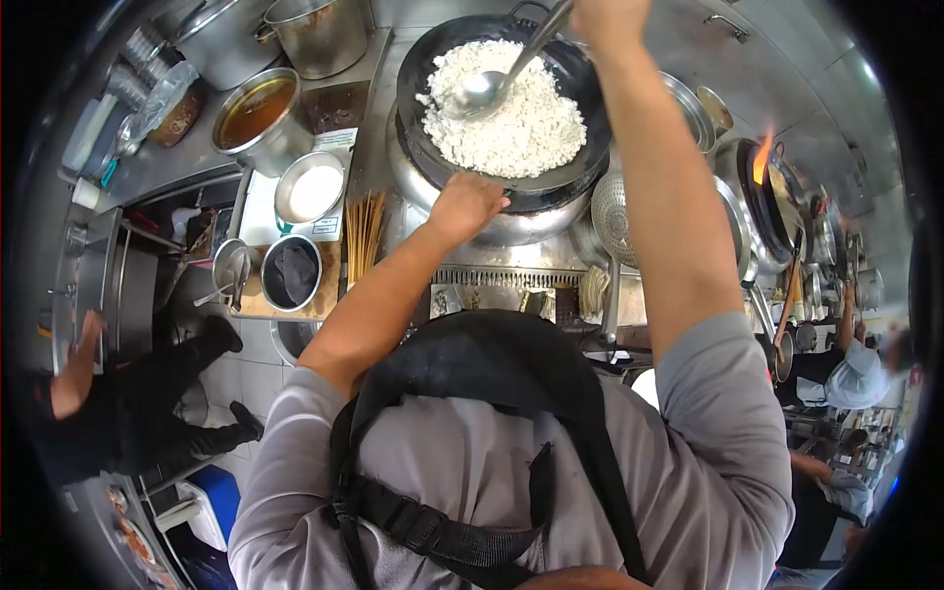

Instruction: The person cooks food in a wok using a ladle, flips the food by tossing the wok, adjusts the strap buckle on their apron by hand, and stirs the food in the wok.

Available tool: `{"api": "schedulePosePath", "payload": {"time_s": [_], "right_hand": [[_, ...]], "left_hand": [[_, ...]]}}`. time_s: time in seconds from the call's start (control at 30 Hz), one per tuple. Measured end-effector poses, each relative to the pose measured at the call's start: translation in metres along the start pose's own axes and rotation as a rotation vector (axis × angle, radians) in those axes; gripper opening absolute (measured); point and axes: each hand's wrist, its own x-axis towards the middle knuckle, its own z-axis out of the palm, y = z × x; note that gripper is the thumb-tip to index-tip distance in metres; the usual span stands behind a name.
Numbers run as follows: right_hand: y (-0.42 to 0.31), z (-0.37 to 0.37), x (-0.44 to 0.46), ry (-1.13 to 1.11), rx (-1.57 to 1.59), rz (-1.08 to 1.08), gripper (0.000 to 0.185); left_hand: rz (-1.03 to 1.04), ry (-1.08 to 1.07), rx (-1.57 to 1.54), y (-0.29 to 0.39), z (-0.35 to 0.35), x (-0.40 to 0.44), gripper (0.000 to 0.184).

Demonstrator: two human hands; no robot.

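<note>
A dark wok (418,74) full of white rice (531,128) sits on a round steel burner (531,224) in front of me. My left hand (469,206) is closed on the wok's near edge, and any handle under the fingers is hidden. From the far right side, my right hand (612,22) grips the upper handle of a steel ladle (539,47). The ladle's bowl rests in the rice, left of its middle. Part of my right hand lies beyond the top of the view.
Left of the wok stand a pot of brown liquid (258,110), a bowl of white contents (310,189) and a bundle of thin sticks (365,234). A perforated skimmer (612,218) lies on the right. Flame (762,157) rises at another wok. Other people work at both sides.
</note>
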Motion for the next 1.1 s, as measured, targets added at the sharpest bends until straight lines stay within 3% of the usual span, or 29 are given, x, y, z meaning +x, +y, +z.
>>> {"api": "schedulePosePath", "payload": {"time_s": [0.03,0.13,0.17,0.2,0.3,0.37,0.43,0.5,0.53,0.6,0.7,0.73,0.8,0.83,0.93,1.0,1.1], "right_hand": [[-0.042,0.011,-0.005,0.035,0.094,0.045,0.022],[-0.053,0.012,-0.019,0.087,0.085,-0.045,0.023],[0.002,-0.005,-0.014,0.053,-0.102,-0.153,0.023],[0.047,-0.013,-0.018,0.087,-0.256,-0.1,0.023],[-0.007,0.006,0.0,0.037,-0.141,0.005,0.023],[-0.05,0.022,0.01,0.05,-0.006,-0.094,0.024],[-0.038,0.029,0.003,0.074,0.071,-0.091,0.024],[0.014,0.015,-0.011,0.004,-0.153,-0.055,0.024],[0.055,0.006,-0.017,-0.047,-0.237,-0.139,0.025],[0.026,0.006,0.002,-0.068,-0.105,0.006,0.026],[-0.063,0.008,0.004,-0.08,-0.012,-0.066,0.026],[-0.051,0.001,0.0,-0.082,-0.013,-0.06,0.026],[0.004,-0.023,-0.02,-0.012,-0.353,-0.198,0.025],[0.034,-0.029,-0.032,0.041,-0.242,-0.036,0.022],[-0.013,-0.056,0.009,0.137,-0.106,0.079,0.021],[-0.066,-0.061,0.003,0.201,-0.229,-0.029,0.021],[-0.023,-0.101,-0.016,0.184,-0.427,-0.133,0.022]], "left_hand": [[0.007,0.011,0.013,0.002,0.0,0.0,0.026],[0.006,0.025,0.028,0.001,-0.004,0.003,0.026],[0.002,0.024,0.024,0.003,-0.004,0.003,0.026],[0.006,0.024,0.023,0.004,-0.004,0.002,0.026],[-0.018,-0.053,-0.015,0.0,-0.003,0.002,0.026],[0.006,0.024,0.065,-0.002,0.005,0.002,0.027],[0.015,0.026,0.059,-0.002,0.003,0.003,0.028],[0.02,0.027,0.042,0.003,-0.001,0.003,0.029],[-0.02,-0.07,0.052,0.006,-0.007,0.005,0.029],[-0.056,-0.15,0.069,0.002,-0.012,0.01,0.029],[-0.029,-0.047,0.041,0.002,-0.003,0.006,0.029],[-0.004,0.0,0.038,0.001,-0.001,0.004,0.029],[0.023,0.043,0.032,0.0,0.001,0.004,0.03],[0.01,-0.016,0.006,0.0,-0.001,0.004,0.03],[0.009,-0.009,-0.035,0.002,-0.001,0.003,0.029],[0.016,0.07,-0.056,0.0,-0.003,0.009,0.029],[-0.017,0.044,-0.044,0.003,-0.003,0.006,0.029]]}}
